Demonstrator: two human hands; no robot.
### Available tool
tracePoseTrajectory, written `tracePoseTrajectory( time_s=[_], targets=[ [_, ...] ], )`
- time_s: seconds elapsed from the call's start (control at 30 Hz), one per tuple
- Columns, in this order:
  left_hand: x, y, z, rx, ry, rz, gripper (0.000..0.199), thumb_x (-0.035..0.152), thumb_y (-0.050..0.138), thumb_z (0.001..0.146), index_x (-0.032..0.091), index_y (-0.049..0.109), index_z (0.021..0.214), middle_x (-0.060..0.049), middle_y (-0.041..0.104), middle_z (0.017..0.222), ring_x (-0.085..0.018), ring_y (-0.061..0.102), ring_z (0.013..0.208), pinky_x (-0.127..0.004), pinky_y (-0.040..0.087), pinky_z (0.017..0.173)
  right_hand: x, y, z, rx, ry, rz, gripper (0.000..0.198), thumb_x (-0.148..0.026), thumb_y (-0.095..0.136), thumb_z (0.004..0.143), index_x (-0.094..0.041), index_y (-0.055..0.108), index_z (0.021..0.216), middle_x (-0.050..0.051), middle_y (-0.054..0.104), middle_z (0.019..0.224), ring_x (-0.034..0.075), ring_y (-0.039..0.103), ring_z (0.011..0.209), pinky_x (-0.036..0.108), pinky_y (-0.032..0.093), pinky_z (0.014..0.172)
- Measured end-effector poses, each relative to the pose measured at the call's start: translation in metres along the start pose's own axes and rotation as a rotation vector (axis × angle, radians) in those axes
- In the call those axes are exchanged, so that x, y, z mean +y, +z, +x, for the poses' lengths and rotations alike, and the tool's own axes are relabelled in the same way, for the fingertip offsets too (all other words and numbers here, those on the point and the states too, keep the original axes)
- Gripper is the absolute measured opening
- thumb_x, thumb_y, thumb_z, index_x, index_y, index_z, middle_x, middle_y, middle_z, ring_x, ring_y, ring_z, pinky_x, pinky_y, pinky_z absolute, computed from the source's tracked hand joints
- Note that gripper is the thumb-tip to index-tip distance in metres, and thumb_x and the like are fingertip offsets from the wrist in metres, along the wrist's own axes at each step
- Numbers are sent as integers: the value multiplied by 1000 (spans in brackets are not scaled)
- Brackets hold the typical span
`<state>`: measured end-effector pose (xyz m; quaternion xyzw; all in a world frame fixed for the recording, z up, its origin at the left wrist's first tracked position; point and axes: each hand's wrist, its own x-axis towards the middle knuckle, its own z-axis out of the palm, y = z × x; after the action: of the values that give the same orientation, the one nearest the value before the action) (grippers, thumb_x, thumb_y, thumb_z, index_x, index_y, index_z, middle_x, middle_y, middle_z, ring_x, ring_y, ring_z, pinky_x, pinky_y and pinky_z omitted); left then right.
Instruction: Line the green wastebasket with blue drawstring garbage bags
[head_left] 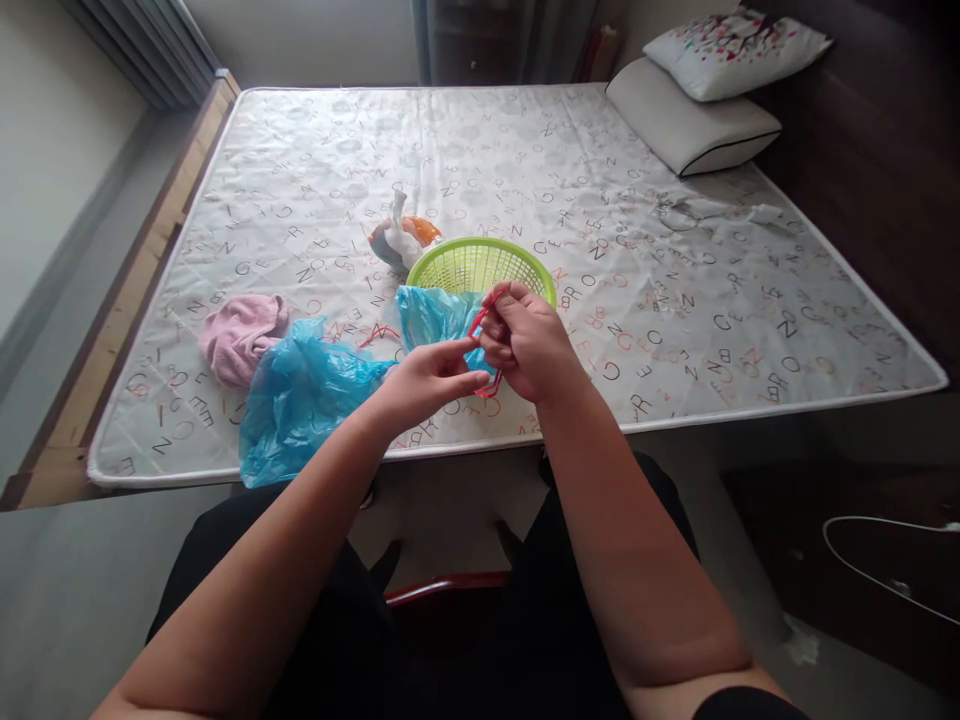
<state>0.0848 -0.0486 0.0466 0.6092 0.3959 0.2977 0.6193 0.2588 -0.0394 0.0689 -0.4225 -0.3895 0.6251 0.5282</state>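
My right hand (525, 340) is closed round a red string (480, 320), a loop of which hangs below the fingers. Close beside it, my left hand (439, 380) pinches the same string between thumb and fingertips. Behind the hands stands a lime-green plastic basket (480, 262), with a thin blue plastic bag (431, 315) at its near side. Another crumpled blue plastic bag (300, 400) lies left of my left wrist and hangs over the mattress edge. A further piece of red string (380, 332) lies between the two bags.
The letter-print mattress (750, 330) spans the view. A pink cloth (244, 338) sits at left, and a tied plastic bag with orange and grey contents (405, 240) behind the basket. Pillows (694, 115) are stacked far right; a white cable (862, 555) lies lower right.
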Motion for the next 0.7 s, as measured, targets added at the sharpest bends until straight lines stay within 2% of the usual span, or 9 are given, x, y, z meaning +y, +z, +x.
tracePoseTrajectory(
  time_s=[0.07,0.13,0.23,0.3,0.4,0.5,0.6,0.7],
  targets=[
    [-2,7,1,-15,24,104,34,46,90,82,17,83,99,3,52,64,-11,42,58,-26,32,54,6,7,0,0,-9,-13,53,-75,73,94,-28,49,92,-11,40,63,8,36,45,24,29,42],
    [-6,12,1,-32,30,168,29,45,88,84,17,81,87,0,57,65,-13,46,61,-27,35,56,12,10,1,30,-23,-32,51,-75,70,96,-28,50,92,-10,41,63,9,40,47,24,33,44],
    [-11,15,1,-94,9,204,25,43,83,88,18,83,85,-2,66,69,-14,50,63,-28,38,58,16,7,4,130,-70,-112,43,-66,70,99,-27,54,91,-7,44,64,11,45,53,26,38,49],
    [-14,14,1,-113,-8,162,28,45,82,89,18,83,84,-3,66,69,-14,50,63,-27,37,58,15,-1,6,234,-137,-192,34,-56,71,98,-26,57,89,-5,50,69,12,49,60,26,42,55],
    [-17,12,3,-63,-59,-90,36,52,85,88,17,80,86,0,57,63,-10,46,56,-25,33,53,11,-16,10,399,-229,-251,22,-43,69,96,-25,60,88,-1,61,81,13,56,72,26,48,64],
    [-16,10,5,27,-101,-431,44,58,90,84,17,73,88,4,53,59,-7,40,48,-21,28,46,8,-27,12,457,-233,-216,16,-40,66,95,-25,61,90,0,66,90,12,58,74,26,49,65],
    [-15,9,8,143,-127,-664,45,52,96,80,18,68,90,0,69,72,-6,45,47,-19,34,45,7,-27,11,429,-239,-158,18,-42,66,96,-26,61,92,1,67,94,12,56,70,27,50,63],
    [-15,7,11,241,-194,-792,34,42,92,89,18,68,95,-8,82,98,-5,56,55,-18,47,50,2,-21,6,340,-298,-105,21,-46,68,97,-27,62,91,2,68,98,12,60,74,28,56,68]
  ],
)
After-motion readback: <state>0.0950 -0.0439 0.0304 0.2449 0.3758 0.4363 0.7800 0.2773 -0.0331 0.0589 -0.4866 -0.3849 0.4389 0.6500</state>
